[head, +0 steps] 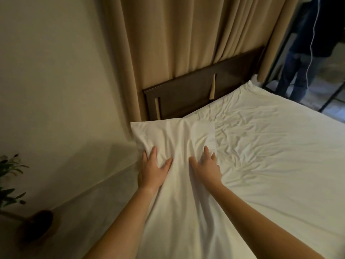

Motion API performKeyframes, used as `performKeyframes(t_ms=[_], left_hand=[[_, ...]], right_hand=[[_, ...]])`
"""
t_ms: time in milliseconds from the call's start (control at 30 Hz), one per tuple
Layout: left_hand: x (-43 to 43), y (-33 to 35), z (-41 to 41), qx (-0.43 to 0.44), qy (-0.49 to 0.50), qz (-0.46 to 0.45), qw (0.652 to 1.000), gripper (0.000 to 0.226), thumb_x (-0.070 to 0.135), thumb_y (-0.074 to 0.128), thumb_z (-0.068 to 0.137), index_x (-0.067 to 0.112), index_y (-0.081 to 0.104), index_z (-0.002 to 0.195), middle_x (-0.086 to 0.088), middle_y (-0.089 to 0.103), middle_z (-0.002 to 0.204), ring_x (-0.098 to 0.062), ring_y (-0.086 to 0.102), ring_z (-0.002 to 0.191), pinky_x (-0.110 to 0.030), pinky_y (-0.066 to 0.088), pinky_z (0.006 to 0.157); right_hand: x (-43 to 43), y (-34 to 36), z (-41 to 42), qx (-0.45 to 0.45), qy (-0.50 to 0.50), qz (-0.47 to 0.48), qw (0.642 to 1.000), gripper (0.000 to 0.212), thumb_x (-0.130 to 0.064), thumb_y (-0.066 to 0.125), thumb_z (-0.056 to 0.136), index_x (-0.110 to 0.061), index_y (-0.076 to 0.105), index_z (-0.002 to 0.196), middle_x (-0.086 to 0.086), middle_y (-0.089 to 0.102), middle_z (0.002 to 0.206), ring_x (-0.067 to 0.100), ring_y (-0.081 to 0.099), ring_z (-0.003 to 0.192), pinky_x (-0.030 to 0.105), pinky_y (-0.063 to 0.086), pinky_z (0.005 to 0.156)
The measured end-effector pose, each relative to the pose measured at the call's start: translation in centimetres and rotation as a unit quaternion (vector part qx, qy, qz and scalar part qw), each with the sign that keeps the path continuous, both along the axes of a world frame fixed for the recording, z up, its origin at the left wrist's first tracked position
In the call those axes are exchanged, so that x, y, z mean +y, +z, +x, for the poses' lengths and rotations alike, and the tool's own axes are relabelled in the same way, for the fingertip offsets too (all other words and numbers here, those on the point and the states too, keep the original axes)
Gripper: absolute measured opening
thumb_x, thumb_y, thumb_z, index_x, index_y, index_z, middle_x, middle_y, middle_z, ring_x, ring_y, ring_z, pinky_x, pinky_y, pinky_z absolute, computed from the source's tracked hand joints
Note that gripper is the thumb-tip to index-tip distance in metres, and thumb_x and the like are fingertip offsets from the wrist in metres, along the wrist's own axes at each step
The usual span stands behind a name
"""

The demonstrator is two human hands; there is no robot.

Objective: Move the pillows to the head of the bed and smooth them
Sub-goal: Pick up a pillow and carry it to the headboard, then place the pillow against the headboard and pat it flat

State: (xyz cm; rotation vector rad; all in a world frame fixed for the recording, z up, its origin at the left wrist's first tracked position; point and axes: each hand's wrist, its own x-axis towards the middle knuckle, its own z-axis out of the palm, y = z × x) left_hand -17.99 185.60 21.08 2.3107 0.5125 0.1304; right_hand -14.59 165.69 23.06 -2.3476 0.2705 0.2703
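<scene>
— where's the pillow sitting?

— at the head of the bed, in the near corner. its far edge is right up by the dark headboard, and its left edge hangs close to the side of the mattress. both hands are flat on its near part: left hand by the left edge, right hand by the right edge. fingers spread and open on each, palms pressing down, nothing pinched or gripped.

— so smoothing, you'd say?

— looks like it to me. the case is bunched into folds between the two hands.

— what could spoil it?

— it's so near the left side that a hard shove that way could slide it off the bed toward the wall. and pushing the hands inward would only deepen those folds, since the fabric is loose. the sheet beside it is badly creased too, and dragging the pillow across could rumple it further.

— the task says pillows. any other?

— i can only make out this one. where the pillow ends nearest us is hard to tell, white on white. the far right is dim; someone's legs stand there past the curtain, upper body cut off. a plant low on the left is half out of view.
</scene>
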Motion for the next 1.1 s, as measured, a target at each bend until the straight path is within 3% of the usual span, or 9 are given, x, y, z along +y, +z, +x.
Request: performKeyframes(t_ms=[333,500,667,1100], left_hand=[[-2.9,0.7,17.1,-0.028,-0.051,-0.005,0.998,0.091,0.076,0.062,0.090,0.035,0.031,0.165,-0.006,0.017,0.175,-0.029,0.027,0.158,-0.041,0.033,0.122],[-4.6,0.8,24.6,-0.004,-0.095,0.015,0.995,0.095,0.085,0.053,0.085,0.041,0.026,0.165,-0.002,0.013,0.176,-0.032,0.026,0.158,-0.052,0.037,0.122],[-5.9,0.6,32.1,0.005,-0.151,0.039,0.988,0.093,0.087,0.048,0.088,0.042,0.023,0.165,-0.003,0.014,0.176,-0.034,0.030,0.156,-0.049,0.040,0.116],[-3.7,-2.0,56.1,0.027,-0.281,-0.002,0.959,0.092,0.083,0.053,0.088,0.040,0.024,0.165,-0.001,0.015,0.174,-0.032,0.035,0.152,-0.049,0.042,0.114]], right_hand=[[-3.2,0.7,15.0,-0.014,-0.048,0.002,0.999,0.090,-0.068,0.050,0.098,-0.035,0.008,0.170,0.010,0.013,0.178,0.048,0.037,0.151,0.063,0.037,0.118],[-5.2,1.0,20.6,-0.021,-0.088,-0.004,0.996,0.090,-0.067,0.052,0.098,-0.034,0.010,0.170,0.010,0.017,0.177,0.048,0.041,0.148,0.063,0.040,0.116],[-6.2,0.7,26.2,-0.021,-0.143,-0.007,0.989,0.089,-0.065,0.053,0.099,-0.034,0.010,0.170,0.011,0.015,0.178,0.048,0.041,0.148,0.063,0.037,0.118],[-2.6,-0.7,44.7,0.011,-0.270,-0.019,0.963,0.088,-0.064,0.053,0.098,-0.035,0.011,0.170,0.010,0.013,0.178,0.048,0.039,0.150,0.060,0.037,0.118]])
